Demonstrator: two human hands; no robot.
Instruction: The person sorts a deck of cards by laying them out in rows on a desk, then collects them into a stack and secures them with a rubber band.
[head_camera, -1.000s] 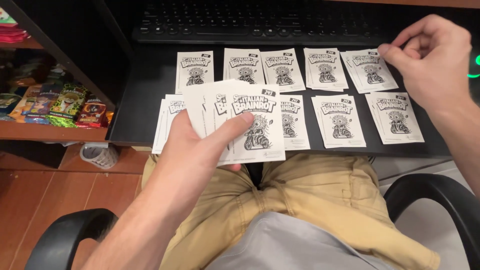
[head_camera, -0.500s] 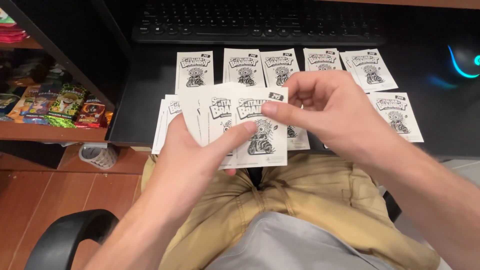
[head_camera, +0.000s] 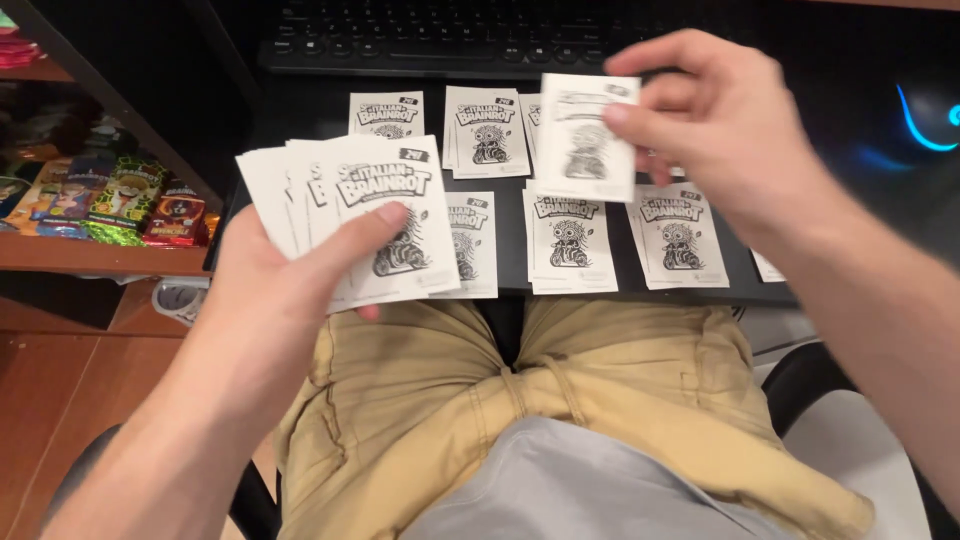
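Observation:
My left hand (head_camera: 285, 290) grips a fanned stack of white cards (head_camera: 350, 215) with a black cartoon print, held above my lap at the left. My right hand (head_camera: 725, 125) pinches a single card (head_camera: 585, 135) of the same kind, lifted over the dark desk (head_camera: 310, 115). Below it, several matching cards lie in two rows on the desk: a back-row card (head_camera: 485, 130), a front-row card (head_camera: 568, 240), and another front-row card (head_camera: 680, 235) to its right. The held card hides part of the back row.
A black keyboard (head_camera: 450, 40) runs along the desk's far side. A mouse with a blue glow (head_camera: 925, 115) sits at the right. Wooden shelves at the left hold colourful packs (head_camera: 110, 205). My khaki trousers (head_camera: 520, 400) and the chair's armrests fill the foreground.
My right hand came from the far right row to the stack, took the top card and lifted it up and right. The left hand with the stack shifted left.

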